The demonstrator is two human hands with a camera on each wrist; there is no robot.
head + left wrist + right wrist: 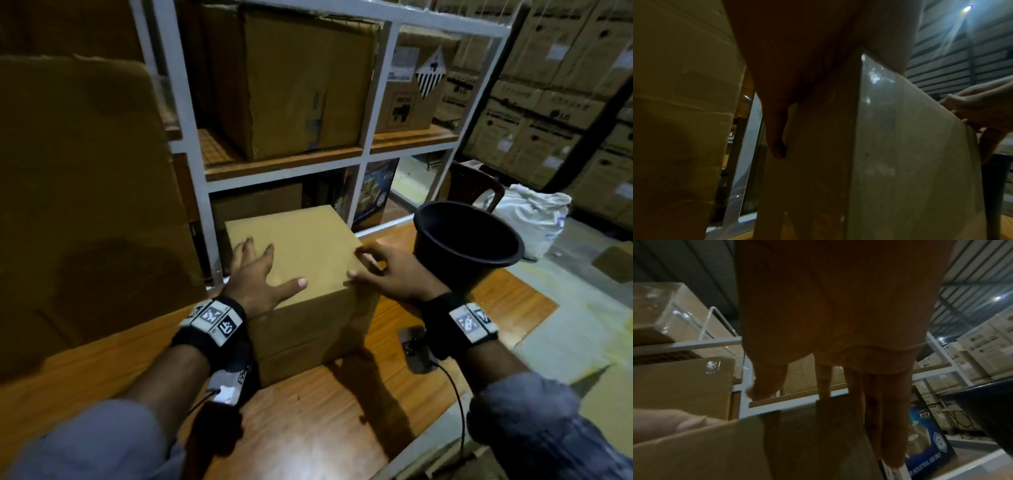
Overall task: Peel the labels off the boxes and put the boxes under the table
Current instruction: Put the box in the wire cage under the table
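Observation:
A plain brown cardboard box [308,240] stands upright on the wooden table [308,428]. No label shows on the faces in view. My left hand [263,274] lies flat on the box's top, fingers spread and straight. In the left wrist view one of its fingers [777,138] hangs over the far side of the box [900,146]. My right hand [383,270] holds the top right edge, thumb on top and fingers down the right side. The right wrist view shows this hand [828,321] above the box [715,451].
A black bucket [469,240] stands on the table just right of my right hand. A large cardboard box [85,188] fills the left. Behind is a white shelf rack [198,137] with boxes. A white sack [534,216] lies on the floor at right.

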